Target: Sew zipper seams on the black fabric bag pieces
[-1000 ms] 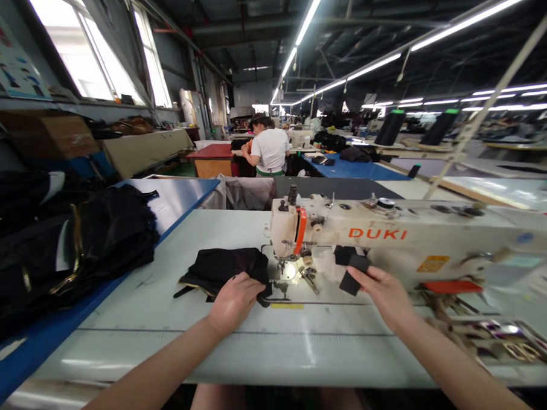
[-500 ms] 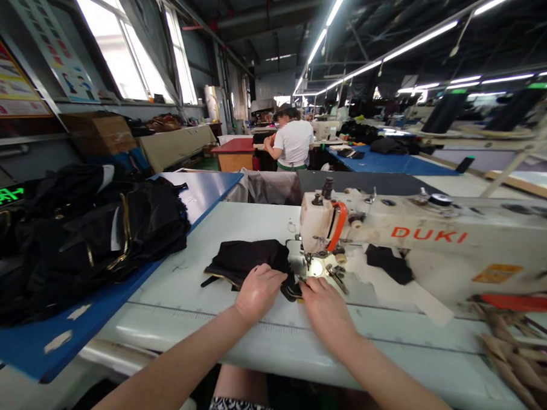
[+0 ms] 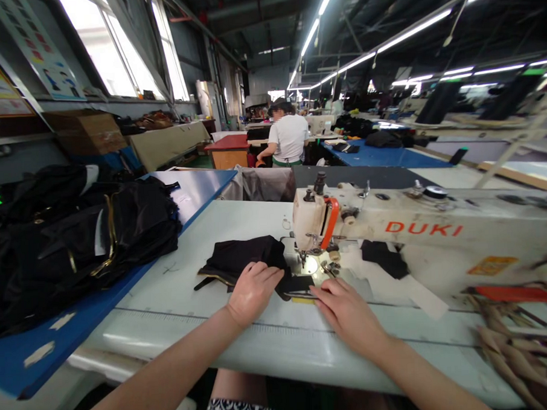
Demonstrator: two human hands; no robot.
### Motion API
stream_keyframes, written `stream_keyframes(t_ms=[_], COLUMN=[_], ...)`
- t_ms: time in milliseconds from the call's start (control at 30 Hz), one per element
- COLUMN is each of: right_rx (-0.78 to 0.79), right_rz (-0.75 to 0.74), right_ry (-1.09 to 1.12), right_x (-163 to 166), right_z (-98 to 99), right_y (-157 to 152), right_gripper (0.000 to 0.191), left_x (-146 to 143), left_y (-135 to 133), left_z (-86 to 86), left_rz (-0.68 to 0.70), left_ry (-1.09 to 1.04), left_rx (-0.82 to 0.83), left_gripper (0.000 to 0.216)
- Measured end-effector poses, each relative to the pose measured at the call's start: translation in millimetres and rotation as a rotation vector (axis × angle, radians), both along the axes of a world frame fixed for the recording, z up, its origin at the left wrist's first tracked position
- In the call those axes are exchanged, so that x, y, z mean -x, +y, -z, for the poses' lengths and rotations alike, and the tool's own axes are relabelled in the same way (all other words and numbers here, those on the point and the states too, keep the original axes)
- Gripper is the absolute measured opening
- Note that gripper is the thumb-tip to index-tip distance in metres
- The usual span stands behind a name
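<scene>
A black fabric piece [image 3: 244, 257] with a gold zipper along its near left edge lies on the sewing machine table, left of the needle area. My left hand [image 3: 254, 293] is closed over its near right part, fingers together. With thumb and fingertips pinched, my right hand [image 3: 348, 313] grips the right end of the piece's narrow dark strip, just in front of the presser foot. Under that strip shows a bit of yellow [image 3: 303, 300]. The white sewing machine [image 3: 374, 225] has its lamp lit on the needle plate. What lies beneath my left fingers is hidden.
A heap of black zippered pieces [image 3: 75, 232] covers the blue table [image 3: 136, 289] on the left. Under the machine arm lie a small black scrap [image 3: 383, 259] and white paper [image 3: 425, 295]. Brown cloth strips [image 3: 507, 364] sit at right. A person [image 3: 289, 138] works ahead.
My right hand has moved right, drawing the dark strip's end out straight, so more of it shows between my hands. My left hand stays on the fabric. The view has shifted slightly.
</scene>
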State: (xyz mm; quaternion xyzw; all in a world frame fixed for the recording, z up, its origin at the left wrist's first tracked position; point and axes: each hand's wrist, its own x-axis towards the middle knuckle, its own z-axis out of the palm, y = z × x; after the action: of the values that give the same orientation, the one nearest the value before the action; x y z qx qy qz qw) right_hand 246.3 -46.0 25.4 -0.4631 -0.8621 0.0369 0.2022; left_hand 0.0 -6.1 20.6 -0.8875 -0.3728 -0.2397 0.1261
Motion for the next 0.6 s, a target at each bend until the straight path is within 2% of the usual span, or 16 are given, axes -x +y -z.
stream_keyframes(t_ms=[167, 333, 433, 600], right_rx=[-0.063, -0.051, -0.005, 0.032], right_rz=[0.047, 0.057, 0.001, -0.058], right_ry=[-0.067, -0.062, -0.043, -0.031], right_x=[24.9, 29.3, 22.0, 10.8], right_z=[4.6, 5.7, 1.9, -2.8], right_y=[1.8, 0.5, 3.7, 12.6], right_gripper=[0.025, 0.02, 0.019, 0.021], left_x=[-18.5, -38.2, -39.2, -38.1], left_y=[-1.0, 0.3, 2.4, 4.8], left_z=[-16.4, -8.5, -3.4, -7.0], left_rz=[0.016, 0.039, 0.039, 0.06], left_ry=[0.118, 0.253, 0.247, 0.259], left_rx=[0.015, 0.072, 0.082, 0.084], left_gripper=[0.025, 0.017, 0.017, 0.017])
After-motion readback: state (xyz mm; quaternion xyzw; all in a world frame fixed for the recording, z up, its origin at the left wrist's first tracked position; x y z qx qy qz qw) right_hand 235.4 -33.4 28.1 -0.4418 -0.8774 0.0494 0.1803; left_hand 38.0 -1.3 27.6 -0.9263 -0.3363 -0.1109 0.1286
